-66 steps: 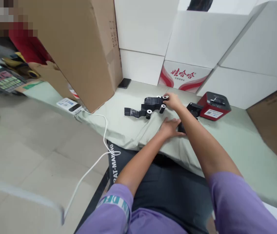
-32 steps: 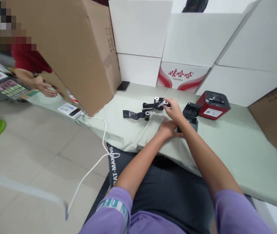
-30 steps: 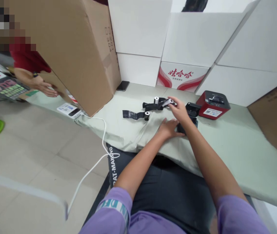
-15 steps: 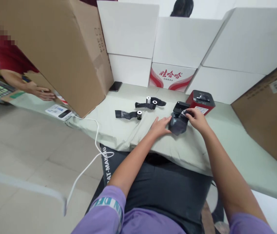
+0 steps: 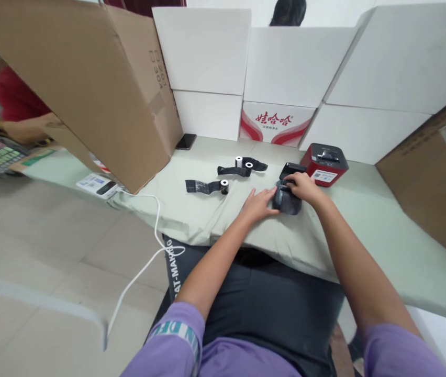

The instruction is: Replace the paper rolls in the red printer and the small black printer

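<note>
Both hands (image 5: 257,206) on the open black device (image 5: 289,203)

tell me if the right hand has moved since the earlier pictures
Yes: judged against the red-sided box, the right hand has moved closer, rightward from the black rolls to the dark device.

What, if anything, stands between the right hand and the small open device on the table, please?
Nothing visible does: the right hand is at the small open device. The left hand steadies its left side, and the raised lid stands behind, beside the red box.
</note>
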### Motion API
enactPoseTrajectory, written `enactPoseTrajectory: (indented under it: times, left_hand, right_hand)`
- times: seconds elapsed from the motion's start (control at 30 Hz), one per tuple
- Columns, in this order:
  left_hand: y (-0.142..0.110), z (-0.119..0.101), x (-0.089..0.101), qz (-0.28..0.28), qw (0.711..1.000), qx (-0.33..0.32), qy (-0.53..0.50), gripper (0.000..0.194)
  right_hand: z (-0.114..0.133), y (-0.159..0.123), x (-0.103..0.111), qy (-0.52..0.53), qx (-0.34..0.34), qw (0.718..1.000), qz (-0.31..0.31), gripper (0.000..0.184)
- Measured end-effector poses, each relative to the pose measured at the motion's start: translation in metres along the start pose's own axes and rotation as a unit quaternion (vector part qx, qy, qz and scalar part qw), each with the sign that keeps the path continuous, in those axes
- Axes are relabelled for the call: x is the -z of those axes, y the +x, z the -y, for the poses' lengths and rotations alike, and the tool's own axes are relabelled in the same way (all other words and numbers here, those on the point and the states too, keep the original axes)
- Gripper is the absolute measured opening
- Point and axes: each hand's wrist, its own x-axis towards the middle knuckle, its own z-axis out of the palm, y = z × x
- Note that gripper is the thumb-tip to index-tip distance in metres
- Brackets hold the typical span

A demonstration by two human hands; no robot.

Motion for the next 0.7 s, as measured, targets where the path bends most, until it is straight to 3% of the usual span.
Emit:
enactPoseTrajectory:
  times: [0.1, 0.27, 0.4, 0.5, 0.6, 0.7]
  left_hand:
    - [0.0, 0.0, 0.0, 0.001, 1.0, 0.007, 0.0, 0.091]
    - [0.0, -0.002, 0.002, 0.004, 1.0, 0.001, 0.0, 0.093]
    - [-0.001, -0.004, 0.006, -0.049, 0.998, -0.048, -0.003, 0.081]
    - [-0.001, -0.006, 0.005, -0.071, 0.991, -0.116, 0.018, 0.054]
    - [0.001, -0.008, 0.003, -0.085, 0.984, -0.154, 0.036, 0.03]
    - [0.001, -0.011, 0.004, -0.109, 0.981, -0.156, 0.039, 0.026]
  right_hand:
    - [0.0, -0.004, -0.005, 0.016, -0.003, 0.998, -0.057, 0.033]
    - [-0.01, 0.0, -0.008, 0.109, 0.005, 0.959, -0.26, 0.038]
    - [-0.016, 0.002, -0.007, 0.171, 0.019, 0.948, -0.267, 0.039]
    - [-0.012, -0.01, -0.009, 0.241, 0.029, 0.924, -0.296, 0.032]
    - [-0.008, -0.027, -0.017, 0.323, 0.002, 0.893, -0.314, 0.025]
    - [-0.009, -0.037, -0.031, 0.397, -0.047, 0.867, -0.298, 0.023]
